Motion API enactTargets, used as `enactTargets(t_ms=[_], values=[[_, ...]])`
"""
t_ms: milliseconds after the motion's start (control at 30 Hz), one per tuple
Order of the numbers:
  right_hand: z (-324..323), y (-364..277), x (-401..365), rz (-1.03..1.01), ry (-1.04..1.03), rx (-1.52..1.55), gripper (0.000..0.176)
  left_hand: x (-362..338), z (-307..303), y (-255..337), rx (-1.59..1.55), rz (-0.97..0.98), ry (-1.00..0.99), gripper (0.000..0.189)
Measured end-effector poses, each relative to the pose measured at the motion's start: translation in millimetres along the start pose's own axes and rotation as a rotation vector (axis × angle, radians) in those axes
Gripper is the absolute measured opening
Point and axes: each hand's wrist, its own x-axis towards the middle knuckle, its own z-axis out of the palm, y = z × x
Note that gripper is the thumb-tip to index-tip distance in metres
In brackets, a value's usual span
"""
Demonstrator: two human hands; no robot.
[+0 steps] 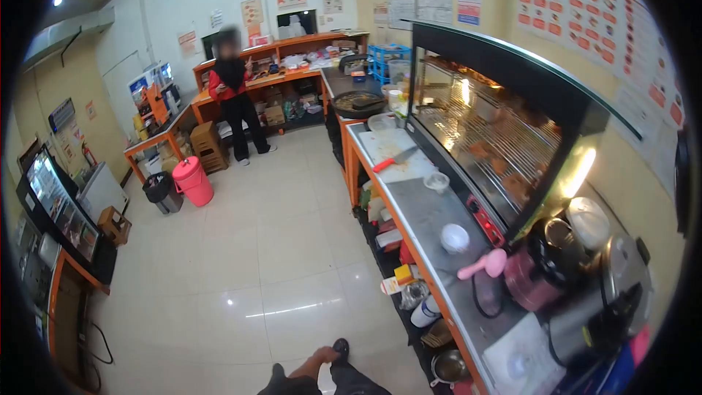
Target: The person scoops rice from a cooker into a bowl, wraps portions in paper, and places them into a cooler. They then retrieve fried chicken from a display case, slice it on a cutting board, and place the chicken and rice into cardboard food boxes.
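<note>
At the bottom edge, my left hand (322, 355) hangs low beside a black shoe (341, 347) and dark trousers (352, 377). Its fingers are too small and blurred to make out, and no held object can be seen. My right hand is out of view. To the right runs a counter (431, 213) bearing a red-handled knife (395, 159) on a white board (386, 145), two small white bowls (455, 238), a pink scoop-like tool (483, 264) and a large pink-and-black pot (537, 274).
A lit glass display warmer (497, 124) stands on the right counter. At the back, a co-worker (232, 95) in red and black stands by an orange counter (287, 77). A pink bin (193, 181), black bin (162, 192) and wooden stool (115, 225) stand left.
</note>
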Motion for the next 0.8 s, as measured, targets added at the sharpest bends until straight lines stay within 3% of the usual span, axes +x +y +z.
enactTargets(t_ms=[33,100,167,200,267,300,333,367,400,467,500,533,600,667,700,733,767,800], values=[[-8.7,5.4,6.7,0.011,-0.019,-0.008,0.044,-12.0,24.6,6.1,-0.036,0.007,-0.055,0.051],[-37.1,1.8,26.2,0.179,-0.357,0.393,0.040,-23.0,65.1,21.9,-0.051,0.012,-0.118,0.051],[-50.3,-1.7,37.3,0.031,-0.637,0.417,0.038,-1.7,102.2,36.3,0.317,0.263,-0.277,0.048],[-29.1,4.5,23.2,0.034,-0.645,0.408,0.038,14.5,113.4,49.1,0.417,0.366,-0.316,0.048],[21.7,19.1,-5.9,-0.182,-0.691,0.354,0.037,11.9,122.9,79.4,0.523,0.467,-0.344,0.049],[10.8,21.1,3.1,-0.172,-0.689,0.361,0.037,-3.6,119.6,96.7,0.384,0.530,-0.143,0.050],[-19.8,20.0,27.3,-0.303,-0.714,0.375,0.036,-33.7,102.1,127.5,0.242,0.593,0.061,0.052],[-33.0,22.9,43.8,-0.437,-0.732,0.384,0.034,-44.7,90.4,152.9,0.244,0.601,0.074,0.052],[-25.0,29.3,46.5,-0.428,-0.722,0.384,0.034,-51.2,82.1,175.4,0.280,0.601,0.032,0.052],[-8.2,42.0,44.8,-0.738,-0.057,0.525,0.030,-63.1,67.9,220.3,0.323,0.609,-0.018,0.052],[-6.9,44.2,45.7,-0.734,-0.066,0.513,0.030,-67.2,62.5,242.7,0.320,0.734,-0.159,0.051],[-11.0,46.0,53.2,-0.773,-0.272,0.552,0.030,-76.4,55.3,269.9,0.317,0.862,-0.303,0.050],[-22.5,42.2,72.7,-0.811,-0.679,0.622,0.033,-150.0,38.6,334.7,0.072,0.943,-0.613,0.041],[-23.3,48.9,91.4,-0.864,-1.101,0.670,0.040,-229.3,25.9,391.1,-0.036,1.037,-0.760,0.034],[-15.8,53.4,90.7,-0.876,-1.102,0.653,0.040,-223.1,47.8,408.0,-0.053,1.175,-0.823,0.030],[-5.7,58.2,82.2,-0.865,-0.943,0.839,0.037,-227.7,62.3,427.6,-0.068,1.308,-0.878,0.027],[3.1,63.8,75.4,-0.848,-0.786,1.024,0.034,-237.0,76.1,442.1,-0.109,1.427,-0.760,0.026],[14.4,64.6,72.7,-0.857,-0.793,1.023,0.034,-262.2,80.3,459.5,-0.143,1.539,-0.635,0.025]])
